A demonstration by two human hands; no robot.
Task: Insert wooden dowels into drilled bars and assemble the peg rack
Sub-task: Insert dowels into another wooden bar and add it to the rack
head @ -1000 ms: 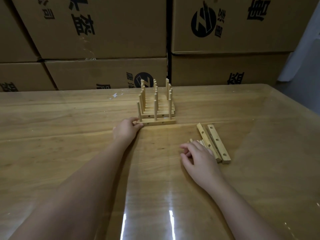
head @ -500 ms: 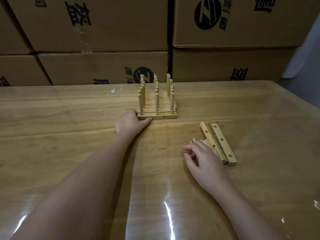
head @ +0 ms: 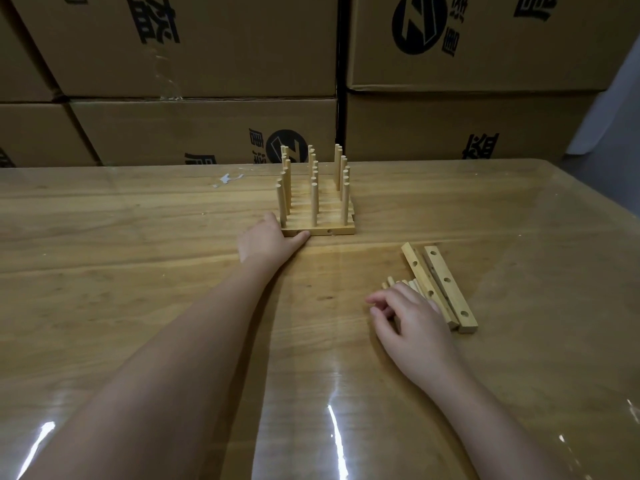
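Observation:
A peg rack [head: 317, 216] of several drilled bars with upright dowels stands at the middle back of the table. My left hand [head: 265, 242] lies flat against its front left corner, thumb along the front bar. Two loose drilled bars [head: 445, 287] lie side by side to the right. A small bundle of loose dowels [head: 403, 284] lies just left of them. My right hand [head: 410, 318] rests over the dowels, fingers loosely curled; whether it holds one is hidden.
The wooden table [head: 138, 271] has a glossy clear cover. Stacked cardboard boxes [head: 207, 64] form a wall along its far edge. A small white scrap [head: 227, 180] lies back left of the rack. The table's right edge [head: 595, 209] runs diagonally.
The front bar now sits flush against the rest of the rack under my left hand. My right hand has stayed over the loose dowels.

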